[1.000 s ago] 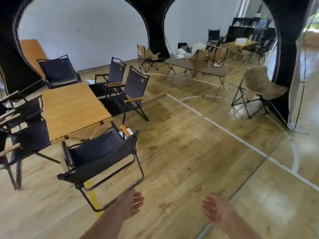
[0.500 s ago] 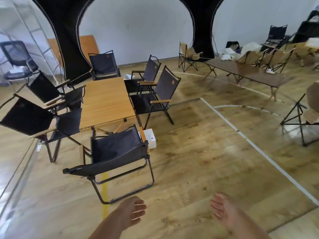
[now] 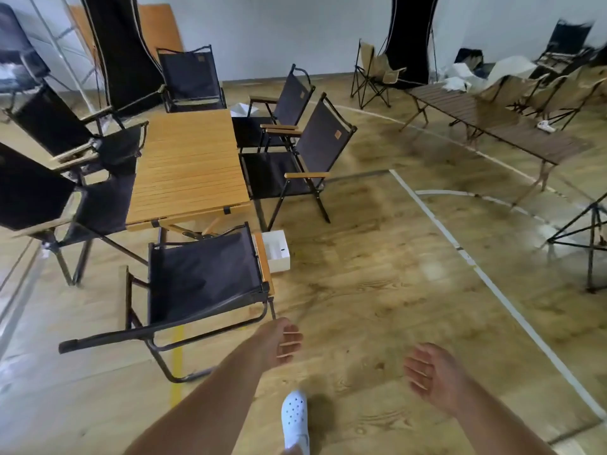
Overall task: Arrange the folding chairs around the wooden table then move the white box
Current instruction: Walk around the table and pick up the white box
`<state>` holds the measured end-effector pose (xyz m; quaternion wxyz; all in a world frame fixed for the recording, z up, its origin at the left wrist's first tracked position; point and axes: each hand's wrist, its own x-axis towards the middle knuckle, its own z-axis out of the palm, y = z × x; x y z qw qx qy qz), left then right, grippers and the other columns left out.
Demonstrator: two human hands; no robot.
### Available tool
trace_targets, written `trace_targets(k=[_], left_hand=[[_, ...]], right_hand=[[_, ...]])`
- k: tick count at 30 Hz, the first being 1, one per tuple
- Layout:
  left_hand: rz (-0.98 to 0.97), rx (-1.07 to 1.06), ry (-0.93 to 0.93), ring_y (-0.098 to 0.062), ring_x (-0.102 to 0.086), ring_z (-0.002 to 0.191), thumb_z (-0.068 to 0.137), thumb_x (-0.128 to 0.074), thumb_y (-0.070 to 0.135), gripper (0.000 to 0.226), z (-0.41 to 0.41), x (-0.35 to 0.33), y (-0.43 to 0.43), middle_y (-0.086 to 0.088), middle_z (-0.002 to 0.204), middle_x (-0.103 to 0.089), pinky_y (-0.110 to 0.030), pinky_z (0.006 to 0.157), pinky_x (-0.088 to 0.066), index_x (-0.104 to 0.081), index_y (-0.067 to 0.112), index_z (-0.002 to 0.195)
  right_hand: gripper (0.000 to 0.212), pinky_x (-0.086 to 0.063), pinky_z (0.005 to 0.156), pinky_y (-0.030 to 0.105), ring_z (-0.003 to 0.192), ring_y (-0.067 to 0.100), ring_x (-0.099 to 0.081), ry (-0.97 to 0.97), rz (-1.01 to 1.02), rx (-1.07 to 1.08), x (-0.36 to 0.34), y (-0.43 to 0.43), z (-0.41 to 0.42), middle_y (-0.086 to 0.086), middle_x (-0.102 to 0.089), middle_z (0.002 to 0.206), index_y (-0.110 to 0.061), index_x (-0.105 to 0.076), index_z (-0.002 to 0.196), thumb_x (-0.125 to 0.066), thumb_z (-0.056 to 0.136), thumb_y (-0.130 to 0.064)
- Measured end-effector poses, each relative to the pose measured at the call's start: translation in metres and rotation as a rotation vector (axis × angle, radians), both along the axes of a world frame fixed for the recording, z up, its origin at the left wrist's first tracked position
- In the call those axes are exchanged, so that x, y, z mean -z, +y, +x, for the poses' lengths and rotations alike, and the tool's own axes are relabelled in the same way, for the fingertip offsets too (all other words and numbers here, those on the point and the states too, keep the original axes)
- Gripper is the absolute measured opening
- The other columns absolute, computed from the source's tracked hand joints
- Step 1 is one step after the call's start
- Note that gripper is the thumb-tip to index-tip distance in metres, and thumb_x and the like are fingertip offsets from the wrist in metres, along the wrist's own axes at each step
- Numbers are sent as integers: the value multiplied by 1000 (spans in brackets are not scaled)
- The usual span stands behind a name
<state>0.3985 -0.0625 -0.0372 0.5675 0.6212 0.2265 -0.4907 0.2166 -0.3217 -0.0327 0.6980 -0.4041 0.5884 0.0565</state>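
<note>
Black fabric folding chairs (image 3: 315,139) ring the slatted wooden counter (image 3: 187,165) — the nearest chair (image 3: 197,277) stands just ahead of the left hand (image 3: 279,343). The white box (image 3: 277,254) sits on the floor (image 3: 361,274) just beside that chair's armrest (image 3: 264,267). Left hand and right hand (image 3: 433,376) both hang with loose fingers — holding nothing.

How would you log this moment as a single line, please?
nearest chair: at wooden table end | white box: on floor beside that chair, not yet picked up | left hand: empty, near chair frame | right hand: empty, open
</note>
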Motion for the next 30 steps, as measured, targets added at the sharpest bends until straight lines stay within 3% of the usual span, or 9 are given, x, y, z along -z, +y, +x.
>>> trace_targets(k=[5,10,14,18,20,23,30], left_hand=[[-47,-36,-14,-23,-64,85,94,-50,25,19,105,-2,-35,-6,99,-71,-30,72,-44,-64,14,88],[-64,-140,-15,-26,-67,97,95,-50,24,23,200,1,-45,-8,113,-72,-39,92,-47,-66,10,104],[18,-120,-43,-24,-68,92,93,-51,23,28,253,6,-58,-8,109,-73,-37,87,-48,-68,8,109],[94,-130,-89,-25,-67,97,93,-54,21,25,303,5,-72,-9,103,-73,-43,100,-47,-69,7,108],[104,-165,-103,-25,-68,98,93,-55,22,23,324,9,-81,-8,102,-73,-43,100,-47,-69,8,107],[138,-198,-96,-24,-68,96,93,-54,24,25,347,28,-97,-8,101,-72,-40,95,-49,-68,9,107],[148,-311,-13,-22,-67,92,90,-53,27,25,391,78,-157,-5,104,-74,-36,83,-47,-67,11,103]], right_hand=[[19,-43,72,37,83,26,-60,27,-34,-28,-5,-46,94,12,-65,96,-10,-60,97,-58,91,-28],[17,-41,70,35,82,24,-58,11,-37,-90,-9,-61,190,11,-65,95,-12,-60,94,-55,93,-28],[21,-41,69,34,83,24,-60,20,-10,-175,-2,-65,245,10,-67,98,-11,-62,97,-55,92,-30],[21,-41,73,36,90,26,-59,21,-5,-215,12,-83,301,11,-67,100,-11,-62,99,-54,93,-30],[22,-42,81,37,91,25,-59,17,12,-259,24,-95,330,11,-66,101,-11,-62,99,-52,94,-30],[26,-39,102,44,109,29,-59,19,71,-362,45,-114,368,12,-66,110,-9,-62,104,-52,94,-30],[29,-41,100,46,113,31,-58,83,133,-489,84,-175,469,15,-63,121,-4,-61,111,-54,94,-27]])
